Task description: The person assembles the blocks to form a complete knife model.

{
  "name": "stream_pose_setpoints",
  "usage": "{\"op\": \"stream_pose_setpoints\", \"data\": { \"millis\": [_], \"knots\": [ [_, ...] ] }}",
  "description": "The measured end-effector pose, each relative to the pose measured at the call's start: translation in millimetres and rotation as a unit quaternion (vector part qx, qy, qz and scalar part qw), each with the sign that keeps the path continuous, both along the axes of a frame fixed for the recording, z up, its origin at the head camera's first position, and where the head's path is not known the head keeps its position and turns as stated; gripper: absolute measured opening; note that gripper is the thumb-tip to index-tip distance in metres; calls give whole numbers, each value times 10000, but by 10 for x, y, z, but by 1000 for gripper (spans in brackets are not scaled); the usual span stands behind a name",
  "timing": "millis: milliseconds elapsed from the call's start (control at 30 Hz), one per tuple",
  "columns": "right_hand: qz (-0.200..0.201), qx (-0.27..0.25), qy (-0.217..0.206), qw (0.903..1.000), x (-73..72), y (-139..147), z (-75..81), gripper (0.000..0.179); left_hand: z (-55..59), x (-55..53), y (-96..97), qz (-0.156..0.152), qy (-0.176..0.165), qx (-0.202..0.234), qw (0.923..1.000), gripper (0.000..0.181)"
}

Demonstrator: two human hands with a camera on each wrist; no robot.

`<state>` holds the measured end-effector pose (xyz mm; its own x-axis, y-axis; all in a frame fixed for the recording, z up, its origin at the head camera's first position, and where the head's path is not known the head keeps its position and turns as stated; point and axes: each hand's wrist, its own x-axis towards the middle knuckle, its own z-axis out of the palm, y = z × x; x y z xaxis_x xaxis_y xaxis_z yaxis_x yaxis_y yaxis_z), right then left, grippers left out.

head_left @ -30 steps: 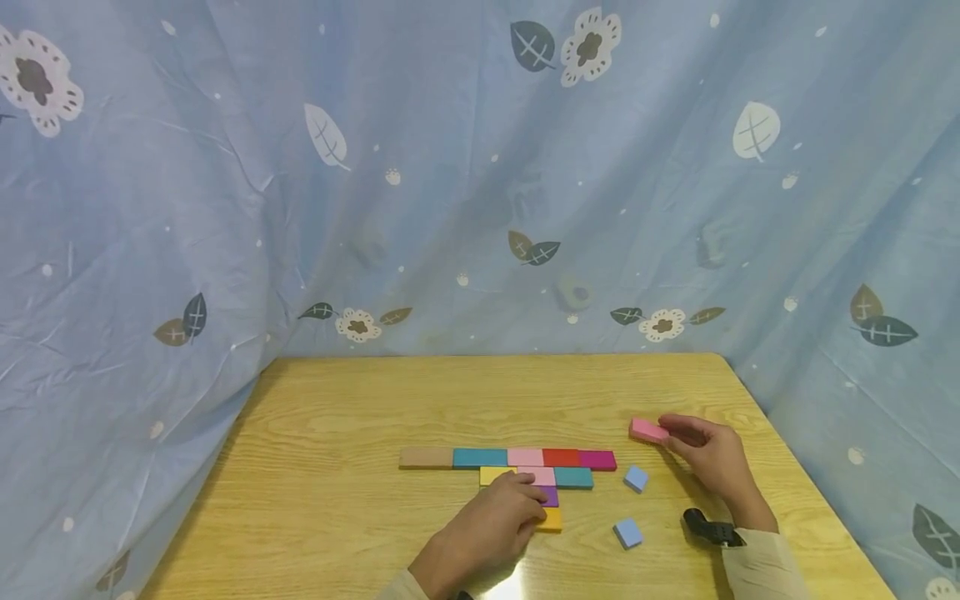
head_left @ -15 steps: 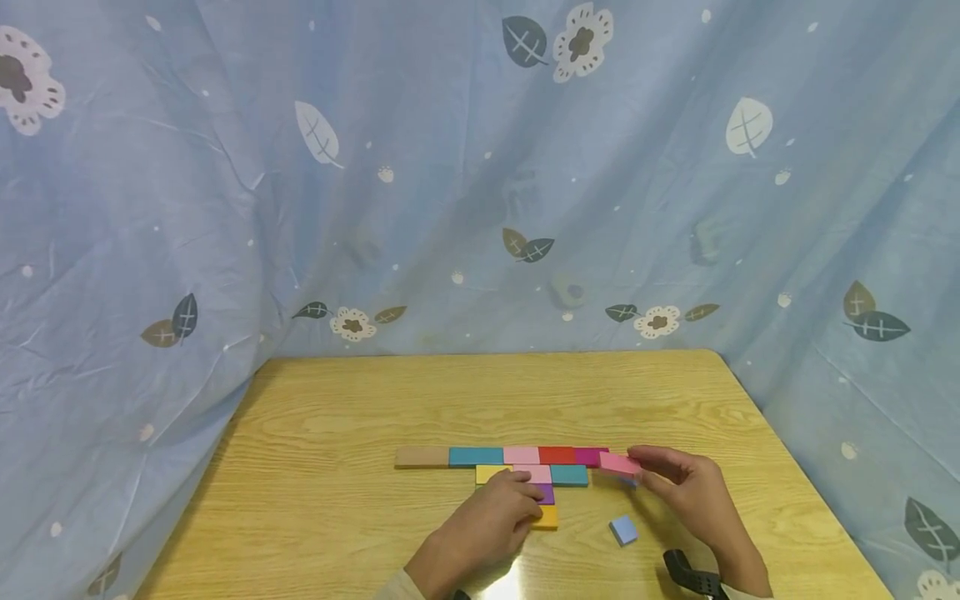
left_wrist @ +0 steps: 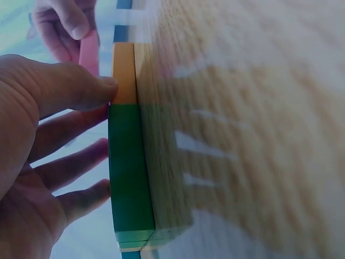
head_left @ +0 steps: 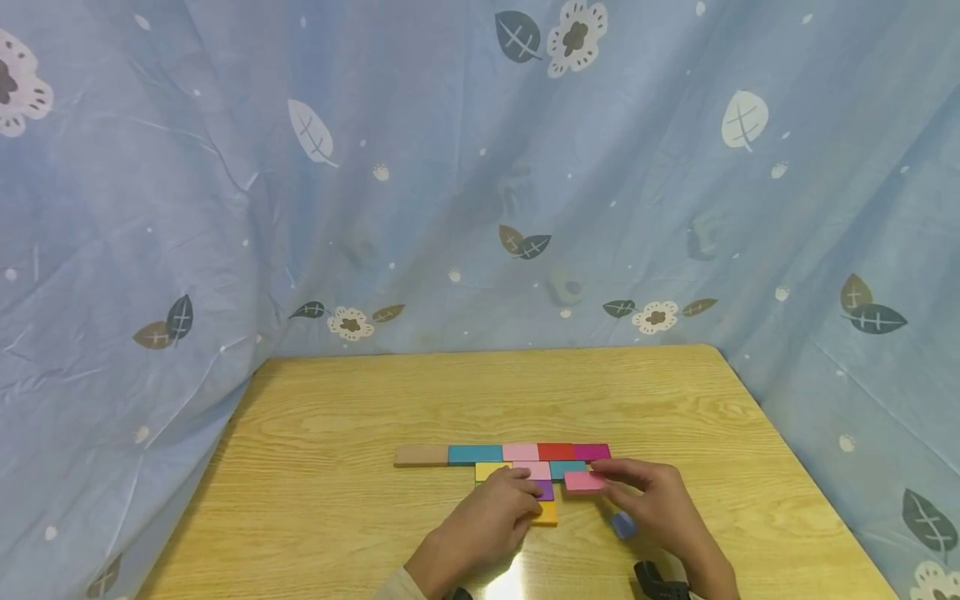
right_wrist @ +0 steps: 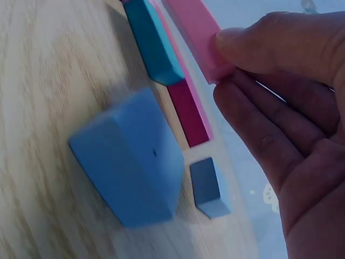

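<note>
My right hand (head_left: 663, 510) pinches one end of a pink block (head_left: 582, 482) between thumb and fingers. In the right wrist view that block is held up above the table, beyond a teal block (right_wrist: 153, 43) and a magenta block (right_wrist: 188, 112). My left hand (head_left: 480, 521) rests over the lower rows of flat coloured blocks, fingers reaching across a purple block (head_left: 547, 490) and an orange block (head_left: 546, 513). In the left wrist view its thumb touches the orange block's edge, and its fairly straight fingers lie at a green block (left_wrist: 129, 167).
A long top row runs from a tan block (head_left: 422, 455) past blue, light pink and red ones to magenta. A blue block (head_left: 623, 524) lies by my right hand; another small blue block (right_wrist: 207, 186) shows in the right wrist view. A patterned curtain (head_left: 420, 167) surrounds the wooden table (head_left: 330, 408).
My right hand has carried the pink block from the right side leftward and toward me, to just below the teal block. My left hand has stayed on the blocks.
</note>
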<state>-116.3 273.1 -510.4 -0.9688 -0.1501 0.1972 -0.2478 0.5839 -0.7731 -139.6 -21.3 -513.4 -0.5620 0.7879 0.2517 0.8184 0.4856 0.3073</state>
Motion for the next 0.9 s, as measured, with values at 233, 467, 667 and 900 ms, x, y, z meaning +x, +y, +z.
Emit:
{"op": "stream_pose_setpoints", "data": {
  "millis": [233,467,667,900],
  "knots": [
    [350,383,250,9983,-3,-77,-41,26,-40,11,31,-188,315,35,9993,15],
    [529,646,798,9933,4,-122,-105,28,-39,33,42,-161,226,4,9996,15],
    [492,1093,1287,9844,-42,-163,-110,32,-13,8,45,-140,194,54,9997,17],
    [508,1489,1511,9759,-115,-216,-64,36,25,-38,25,-46,205,-30,9998,17]
  ]
}}
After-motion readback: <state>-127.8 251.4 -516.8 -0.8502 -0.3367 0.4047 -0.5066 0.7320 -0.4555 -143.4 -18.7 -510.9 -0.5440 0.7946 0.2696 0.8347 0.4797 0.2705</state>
